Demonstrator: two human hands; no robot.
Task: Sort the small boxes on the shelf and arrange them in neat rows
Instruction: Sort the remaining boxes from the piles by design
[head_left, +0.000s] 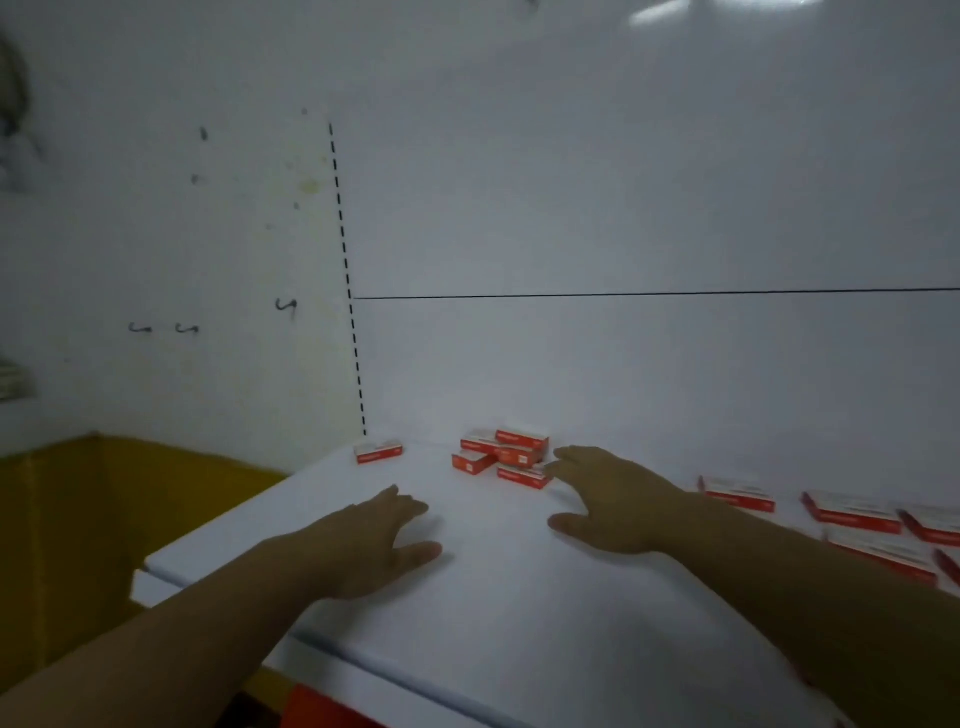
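Dimly lit, white shelf (493, 597) meets white wall (623, 208) (yellow carton (104, 509) at left).

Nothing can be read: the print on the red-and-white small boxes (511, 452) is blurred, and the pen marks (287, 305) on the wall (156, 249) are illegible.

Bare shelf (493, 597) before hands; box cluster (506, 456) behind.

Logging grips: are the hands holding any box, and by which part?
Nothing is held. The left hand rests open on the shelf; the right hand reaches open toward the box pile.
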